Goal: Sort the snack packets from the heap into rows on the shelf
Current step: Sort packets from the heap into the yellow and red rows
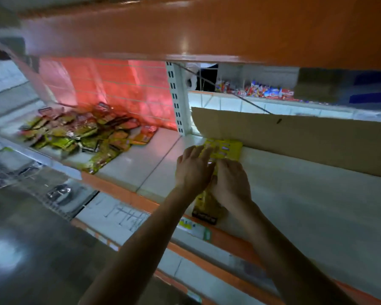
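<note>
A row of yellow snack packets [226, 149] runs from the shelf's front edge back to a cardboard sheet. My left hand [193, 168] lies flat on the row with fingers straight, touching the packets. My right hand [230, 183] rests on the same row beside it, fingers bent over the packets; whether it grips one is unclear. A heap of yellow, green and red snack packets [81, 133] lies at the shelf's back left, well away from both hands. The white shelf [141, 164] carries everything.
A brown cardboard sheet [295, 137] leans along the back right of the shelf. An orange shelf [207, 29] hangs close overhead. A white slotted upright [176, 97] stands mid-back. More packets [262, 91] show on a far shelf. Price labels [196, 227] sit on the orange front edge.
</note>
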Motion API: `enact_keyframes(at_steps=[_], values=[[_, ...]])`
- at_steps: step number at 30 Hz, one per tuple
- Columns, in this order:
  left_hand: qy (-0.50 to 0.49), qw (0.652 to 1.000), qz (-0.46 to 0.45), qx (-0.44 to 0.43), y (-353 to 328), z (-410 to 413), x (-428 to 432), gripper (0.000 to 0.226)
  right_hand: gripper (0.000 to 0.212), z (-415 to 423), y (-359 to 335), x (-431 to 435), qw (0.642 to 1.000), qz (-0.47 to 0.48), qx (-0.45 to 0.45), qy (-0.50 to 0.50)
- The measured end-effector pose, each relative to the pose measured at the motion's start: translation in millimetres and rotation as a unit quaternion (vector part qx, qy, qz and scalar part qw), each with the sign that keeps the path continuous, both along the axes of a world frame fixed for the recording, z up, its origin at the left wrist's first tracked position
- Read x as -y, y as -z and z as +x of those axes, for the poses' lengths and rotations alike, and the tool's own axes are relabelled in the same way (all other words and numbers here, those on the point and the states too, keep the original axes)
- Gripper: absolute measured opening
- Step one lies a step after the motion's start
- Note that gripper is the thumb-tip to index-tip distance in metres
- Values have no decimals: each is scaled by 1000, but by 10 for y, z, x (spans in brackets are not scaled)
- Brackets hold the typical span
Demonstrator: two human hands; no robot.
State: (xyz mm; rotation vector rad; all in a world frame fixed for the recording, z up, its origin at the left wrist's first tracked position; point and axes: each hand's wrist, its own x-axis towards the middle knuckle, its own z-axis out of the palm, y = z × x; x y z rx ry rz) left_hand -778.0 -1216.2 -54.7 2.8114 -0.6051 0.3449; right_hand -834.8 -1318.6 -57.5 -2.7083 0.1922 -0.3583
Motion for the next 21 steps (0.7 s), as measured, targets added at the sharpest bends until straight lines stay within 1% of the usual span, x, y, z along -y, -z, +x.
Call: enact_keyframes(at_steps=[5, 10, 16, 21], values=[[-37, 999, 15, -3, 54, 448, -815, 54, 37, 545, 20, -757, 1000, -8, 16, -25], [-109, 993, 34, -34, 114, 859, -1497, 61, 44, 963, 58, -1315, 997, 0, -10, -74], [-197, 975, 25, -100, 205, 1138, -2024, 59, 44, 1515, 132, -1659, 993, -15, -42, -109], [-269, 953, 13, -141, 231, 1286, -2331, 60, 57, 2019, 228, -1825, 989, -29, -55, -132]])
